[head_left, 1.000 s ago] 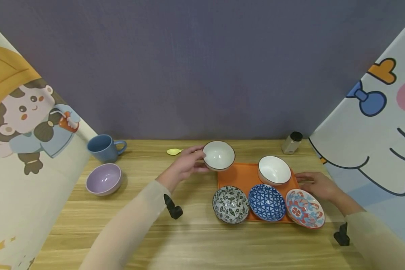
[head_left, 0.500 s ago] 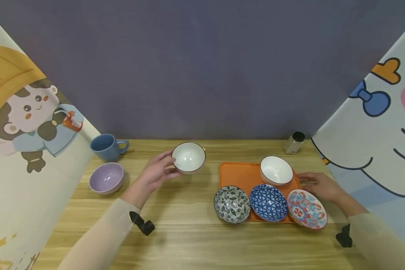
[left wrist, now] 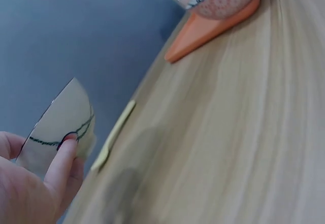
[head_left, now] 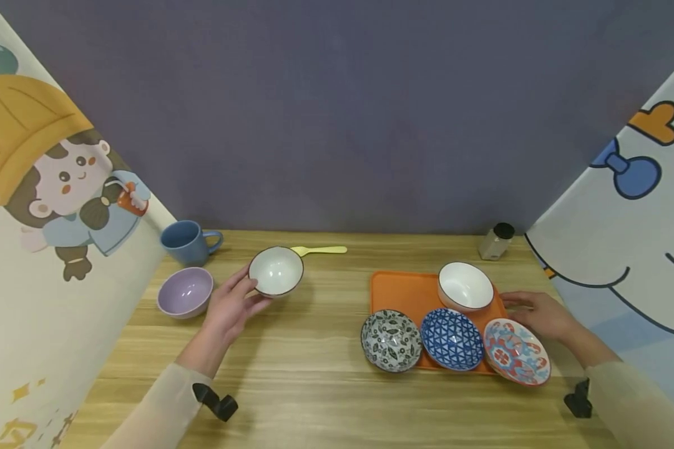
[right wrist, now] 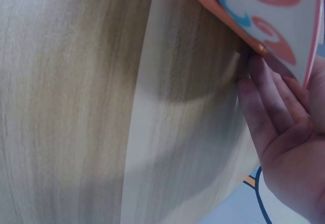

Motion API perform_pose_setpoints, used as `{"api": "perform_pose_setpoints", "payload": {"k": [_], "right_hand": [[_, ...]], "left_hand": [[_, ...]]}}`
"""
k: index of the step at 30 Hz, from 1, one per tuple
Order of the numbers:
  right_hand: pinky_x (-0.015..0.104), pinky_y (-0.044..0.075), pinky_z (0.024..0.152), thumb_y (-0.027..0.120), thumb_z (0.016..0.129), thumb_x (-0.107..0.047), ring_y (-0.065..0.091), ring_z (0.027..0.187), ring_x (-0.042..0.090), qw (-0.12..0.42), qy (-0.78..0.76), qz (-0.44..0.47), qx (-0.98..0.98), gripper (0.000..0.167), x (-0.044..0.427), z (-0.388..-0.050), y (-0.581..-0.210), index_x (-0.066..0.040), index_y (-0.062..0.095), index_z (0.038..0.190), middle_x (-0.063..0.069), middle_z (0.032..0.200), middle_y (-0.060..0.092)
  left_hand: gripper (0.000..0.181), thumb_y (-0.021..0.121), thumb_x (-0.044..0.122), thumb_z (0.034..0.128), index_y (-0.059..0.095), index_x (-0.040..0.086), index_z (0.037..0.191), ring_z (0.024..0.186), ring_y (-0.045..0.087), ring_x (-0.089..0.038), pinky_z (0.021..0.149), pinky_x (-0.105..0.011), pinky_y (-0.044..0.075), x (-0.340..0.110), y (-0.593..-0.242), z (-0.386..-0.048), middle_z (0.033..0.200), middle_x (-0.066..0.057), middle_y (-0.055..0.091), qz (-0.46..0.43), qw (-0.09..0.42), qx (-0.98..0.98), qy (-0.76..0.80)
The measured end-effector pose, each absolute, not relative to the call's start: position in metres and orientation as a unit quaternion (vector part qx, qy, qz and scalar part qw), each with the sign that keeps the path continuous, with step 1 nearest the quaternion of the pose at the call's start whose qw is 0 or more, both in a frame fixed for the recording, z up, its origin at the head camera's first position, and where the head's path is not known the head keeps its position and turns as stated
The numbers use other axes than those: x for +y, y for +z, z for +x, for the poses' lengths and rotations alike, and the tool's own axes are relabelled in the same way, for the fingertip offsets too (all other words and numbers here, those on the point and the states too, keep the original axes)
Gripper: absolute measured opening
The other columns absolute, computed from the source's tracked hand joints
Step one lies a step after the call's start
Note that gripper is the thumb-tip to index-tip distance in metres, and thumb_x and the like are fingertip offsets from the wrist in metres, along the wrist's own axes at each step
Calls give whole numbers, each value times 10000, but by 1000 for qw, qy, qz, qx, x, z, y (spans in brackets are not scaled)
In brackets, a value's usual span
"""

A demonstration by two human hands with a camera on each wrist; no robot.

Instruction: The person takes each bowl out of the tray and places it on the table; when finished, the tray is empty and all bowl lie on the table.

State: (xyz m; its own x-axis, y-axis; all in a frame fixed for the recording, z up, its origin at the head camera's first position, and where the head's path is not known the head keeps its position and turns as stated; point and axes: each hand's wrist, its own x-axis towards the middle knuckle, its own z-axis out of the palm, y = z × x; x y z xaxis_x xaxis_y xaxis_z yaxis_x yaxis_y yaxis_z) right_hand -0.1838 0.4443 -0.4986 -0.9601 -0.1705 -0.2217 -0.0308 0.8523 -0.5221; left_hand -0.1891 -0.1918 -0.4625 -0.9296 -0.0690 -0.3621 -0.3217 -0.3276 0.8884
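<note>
The left hand [head_left: 230, 307] grips a white bowl [head_left: 276, 270] with a dark rim, thumb at the rim and fingers beneath. In the left wrist view that bowl [left wrist: 61, 117] is held above the table, a drawn line on its outside. At the right edge of the orange tray [head_left: 395, 290], the right hand [head_left: 542, 316] has its fingertips touching the tray's edge, fingers extended. Beside it sits a red-and-blue patterned bowl [head_left: 517, 351]. Another white bowl [head_left: 465, 286], a blue patterned bowl [head_left: 452, 338] and a black-and-white floral bowl [head_left: 391, 340] are also on the tray.
A purple bowl [head_left: 185, 293] and a blue mug [head_left: 188, 242] stand at the left. Behind the held bowl lies a yellow spoon [head_left: 322, 250]. A jar [head_left: 496, 241] with a black lid stands at the back right, near the wall.
The left hand has carried the white bowl leftward from over the tray's back left corner, and the spoon shows behind it. The right hand stays at the tray's edge.
</note>
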Motion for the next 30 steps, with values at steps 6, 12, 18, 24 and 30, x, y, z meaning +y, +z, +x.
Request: {"api": "perform_pose_setpoints", "payload": {"k": [6,12,18,24,30], "right_hand": [[634,577,887,682,973,-214,535,1240,581,132,-268,-55,953,521,443,-182,-495,40,567,1413,301,1329,634],[596,599,866,674,978,-200,538,1237,581,134,-278,-57,950,519,443,-180,-493,50,557,1418,314,1336,624],[608,592,869,669,979,-198,538,1237,578,134,-276,-61,950,513,442,-180,-494,50,559,1415,309,1331,630],[610,592,870,675,969,-185,540,1235,579,137,-276,-58,950,521,441,-180,-493,51,556,1417,314,1334,625],[604,596,869,672,967,-168,550,1228,574,135,-273,-62,950,516,442,-181,-495,53,555,1418,316,1330,626]], "left_hand": [[631,486,64,1029,328,213,1621,987,716,-210,958,-375,611,-203,-477,-183,1544,-223,360,-207,37,559,802],[636,471,47,1028,316,196,1626,972,719,-180,948,-387,615,-208,-487,-179,1670,-122,267,-217,10,553,805],[636,472,59,1033,309,208,1630,1092,677,-229,966,-376,609,-212,-493,-175,1702,-61,209,-235,4,554,799],[643,482,73,1048,282,232,1638,1086,688,-222,976,-363,604,-217,-501,-172,1698,-89,199,-245,11,546,801],[638,503,81,1057,284,232,1637,1041,707,-195,973,-354,605,-220,-508,-172,1711,-72,170,-238,7,544,805]]}}
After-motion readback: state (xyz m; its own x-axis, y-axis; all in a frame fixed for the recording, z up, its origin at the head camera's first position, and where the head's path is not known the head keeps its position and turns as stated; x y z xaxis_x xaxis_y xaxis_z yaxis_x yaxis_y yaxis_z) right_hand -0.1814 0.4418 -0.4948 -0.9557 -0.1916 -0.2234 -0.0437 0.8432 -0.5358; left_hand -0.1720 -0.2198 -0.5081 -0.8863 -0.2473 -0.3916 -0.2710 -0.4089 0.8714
